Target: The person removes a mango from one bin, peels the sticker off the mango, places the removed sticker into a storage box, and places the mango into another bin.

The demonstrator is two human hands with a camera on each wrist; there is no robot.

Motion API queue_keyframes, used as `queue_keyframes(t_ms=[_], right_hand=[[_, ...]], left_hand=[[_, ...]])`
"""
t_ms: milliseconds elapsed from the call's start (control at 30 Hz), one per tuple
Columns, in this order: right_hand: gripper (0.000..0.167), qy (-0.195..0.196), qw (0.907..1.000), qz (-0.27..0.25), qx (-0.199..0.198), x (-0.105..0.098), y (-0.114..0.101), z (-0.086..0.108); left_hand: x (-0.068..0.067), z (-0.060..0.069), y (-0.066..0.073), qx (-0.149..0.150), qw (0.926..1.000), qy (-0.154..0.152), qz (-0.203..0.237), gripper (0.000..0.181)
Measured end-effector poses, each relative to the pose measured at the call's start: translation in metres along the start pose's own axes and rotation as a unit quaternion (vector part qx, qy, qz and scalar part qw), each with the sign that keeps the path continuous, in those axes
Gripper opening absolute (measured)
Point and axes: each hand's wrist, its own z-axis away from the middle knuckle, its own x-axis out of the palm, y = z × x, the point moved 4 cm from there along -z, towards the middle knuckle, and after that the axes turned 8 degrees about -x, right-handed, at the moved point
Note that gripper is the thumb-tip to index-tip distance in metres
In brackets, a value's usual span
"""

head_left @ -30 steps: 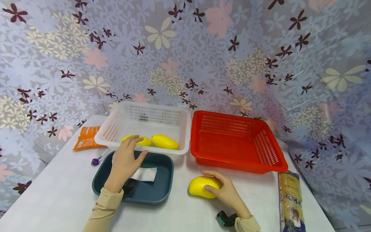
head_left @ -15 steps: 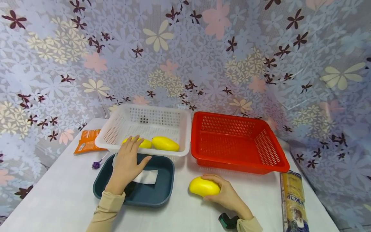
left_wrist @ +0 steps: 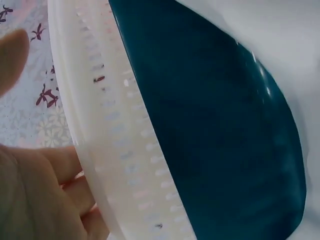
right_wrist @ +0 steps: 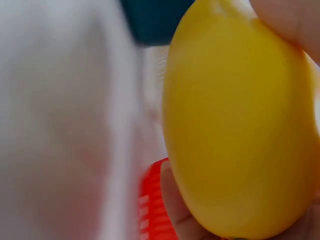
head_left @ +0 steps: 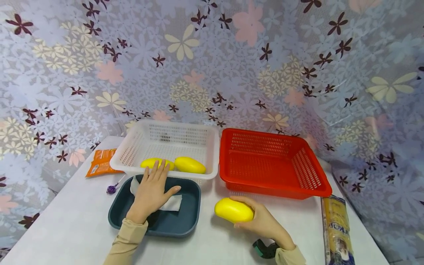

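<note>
My right hand (head_left: pixel 266 224) grips a yellow mango (head_left: pixel 232 210) just above the white tabletop, in front of the red basket. In the right wrist view, fingers and thumb curl around the mango (right_wrist: pixel 240 125). My left hand (head_left: pixel 149 197) reaches over the dark teal tub (head_left: pixel 187 219) with fingers straight and thumb spread. Its fingertips lie over the front rim of the white basket (head_left: pixel 195 176), where two mangoes rest: one (head_left: pixel 189 165) in full view, the other (head_left: pixel 148 162) partly behind the fingers. In the left wrist view, the left hand (left_wrist: pixel 45 192) is beside the basket's rim.
At right stands the red basket (head_left: pixel 258 165), with a yellow packet (head_left: pixel 338 228) in front of it. White paper (head_left: pixel 173 203) lies in the tub. An orange packet (head_left: pixel 101 162) and a small purple-headed item (head_left: pixel 111 189) are at left. Floral cloth hangs behind.
The right hand has closed more fully around the mango and raised it slightly off the table. The left hand has shifted a little right and flattened over the tub and basket rim.
</note>
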Motion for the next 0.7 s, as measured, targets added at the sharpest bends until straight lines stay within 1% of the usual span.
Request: queue_keyframes(t_ms=[67,167,267,367,467,600,700], right_hand=[[0.071,0.009,0.9999,-0.014,-0.002,-0.005,-0.008,-0.003],[0.070,0.024,0.9991,-0.035,-0.002,-0.010,-0.017,-0.011],[0.068,0.041,0.9978,-0.049,-0.019,-0.015,-0.025,-0.024],[0.067,0.052,0.9963,-0.054,-0.041,-0.020,-0.034,-0.040],[0.066,0.051,0.9954,-0.056,-0.058,-0.022,-0.047,-0.059],[0.066,0.051,0.9950,-0.055,-0.065,-0.024,-0.061,-0.086],[0.065,0.059,0.9946,-0.057,-0.063,-0.023,-0.063,-0.111]], left_hand=[[0.001,0.001,0.000,0.002,1.0000,-0.001,-0.003,0.082],[0.001,0.004,-0.001,0.008,0.9999,0.008,0.001,0.080],[0.000,0.006,-0.002,0.014,0.9998,0.016,0.002,0.078],[0.000,0.006,-0.003,0.016,0.9997,0.018,-0.001,0.078],[0.000,0.006,-0.003,0.014,0.9998,0.017,-0.002,0.078],[0.000,0.004,-0.001,0.016,0.9996,0.022,0.002,0.079],[0.001,0.001,0.000,0.018,0.9995,0.024,0.005,0.079]])
